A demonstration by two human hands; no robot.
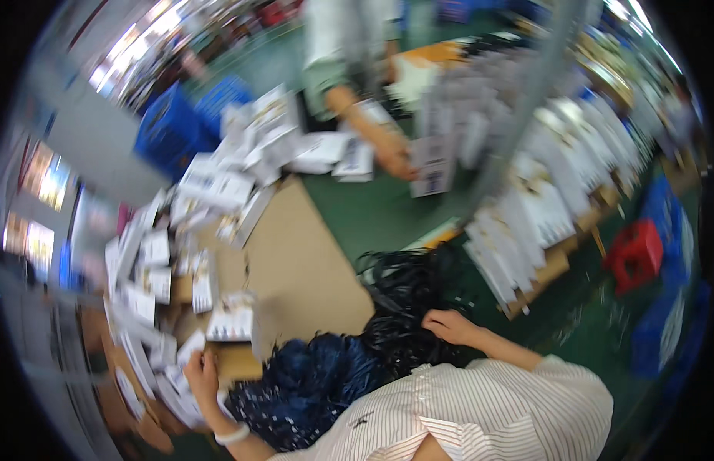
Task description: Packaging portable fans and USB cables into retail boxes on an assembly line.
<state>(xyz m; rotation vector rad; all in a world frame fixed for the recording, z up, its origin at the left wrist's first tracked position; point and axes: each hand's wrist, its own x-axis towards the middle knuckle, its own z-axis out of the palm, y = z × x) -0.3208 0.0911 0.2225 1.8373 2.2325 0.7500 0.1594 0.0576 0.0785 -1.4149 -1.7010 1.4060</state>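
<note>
My left hand (202, 375), with a white band at the wrist, is at the lower left among white boxes; its curled fingers are on a small white box (190, 347), though blur softens the grip. Just beyond stands another white printed box (232, 321) on the cardboard-topped table. My right hand (450, 327) is closed at the right edge of a heap of glossy black strands (407, 296), with its fingertips on them. A dark blue bundle of strands (314, 380) with pale tips lies between my two hands, close against my striped shirt.
Brown cardboard (295, 261) covers part of the green table (364, 219). White boxes (218, 184) are heaped on the left. Across the table, a person's hand (395, 154) touches a white box. Upright boxes (541, 203) line the right, beyond a grey post (526, 107). A red stool (635, 255) stands farther right.
</note>
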